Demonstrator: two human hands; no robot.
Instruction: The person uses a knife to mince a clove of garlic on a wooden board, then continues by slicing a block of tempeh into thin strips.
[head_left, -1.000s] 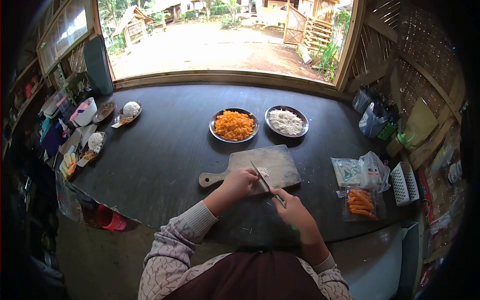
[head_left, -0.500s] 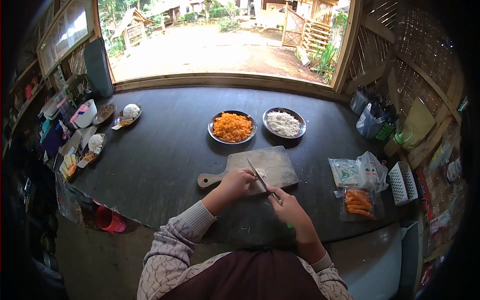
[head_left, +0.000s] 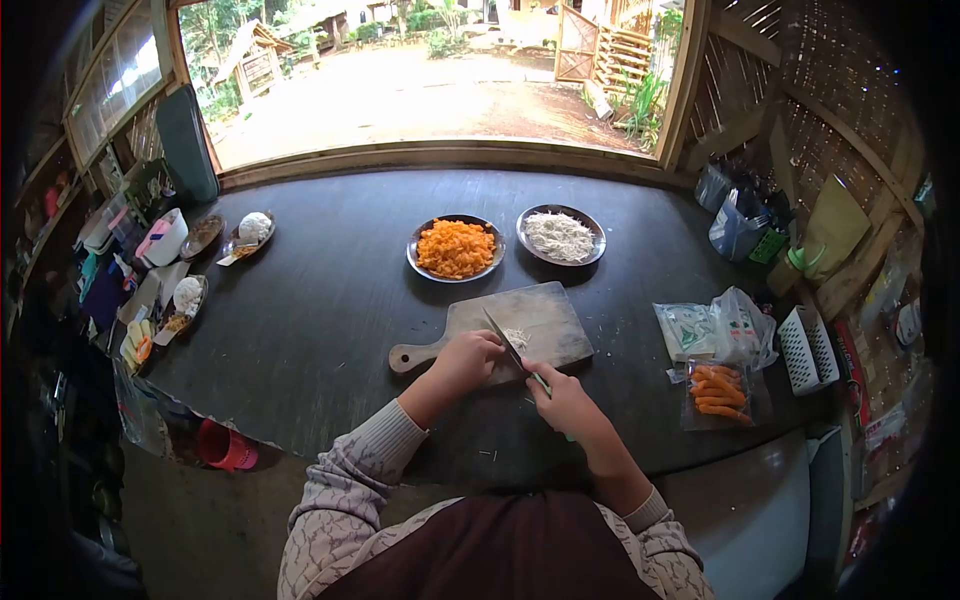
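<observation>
A wooden cutting board (head_left: pixel 552 308) with a handle on its left lies in front of me. My right hand (head_left: pixel 567 405) grips a knife (head_left: pixel 504 338) by its green handle, the blade slanting up and left over the board. My left hand (head_left: pixel 470 360) rests on the board's near left part, fingers curled close to the blade; what they hold, if anything, is hidden. Thin white shreds (head_left: pixel 516 340) lie just right of the blade. Beyond the board stand a plate of chopped orange food (head_left: pixel 455 248) and a plate of white shreds (head_left: pixel 559 238).
To the right are a bag of orange carrot-like pieces (head_left: pixel 717 392), plastic packets (head_left: pixel 688 331) and a white basket (head_left: pixel 808 358). Plates with white mounds (head_left: pixel 255 227) stand at the left. A red bucket (head_left: pixel 228 446) sits below the table's left edge.
The view has shifted slightly, moving the table things a little up and left. Both hands stay at the board, the knife still in my right hand, its blade beside my left fingers.
</observation>
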